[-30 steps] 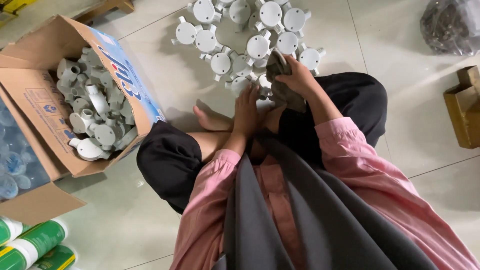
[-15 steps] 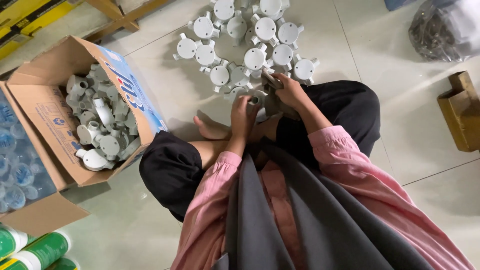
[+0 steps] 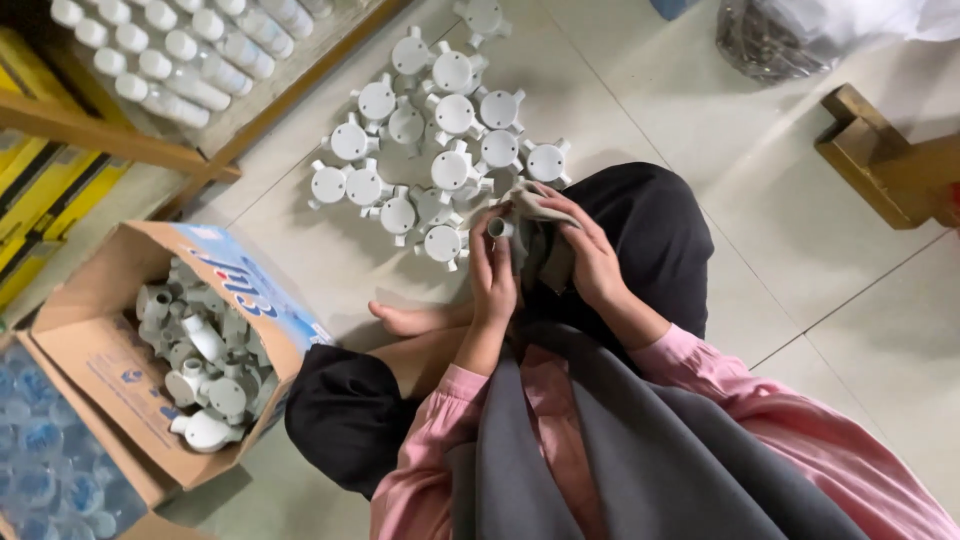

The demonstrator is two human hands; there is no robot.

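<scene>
Pale floor tiles (image 3: 850,400) carry the seated person. Nearest, the left hand (image 3: 493,275) pinches a small white plastic round fitting (image 3: 497,228), its open spout pointing up and away. Just right of it, the right hand (image 3: 590,255) clutches a grey-brown cloth (image 3: 535,250) against the fitting. Beyond lie white round junction boxes (image 3: 440,140).
</scene>
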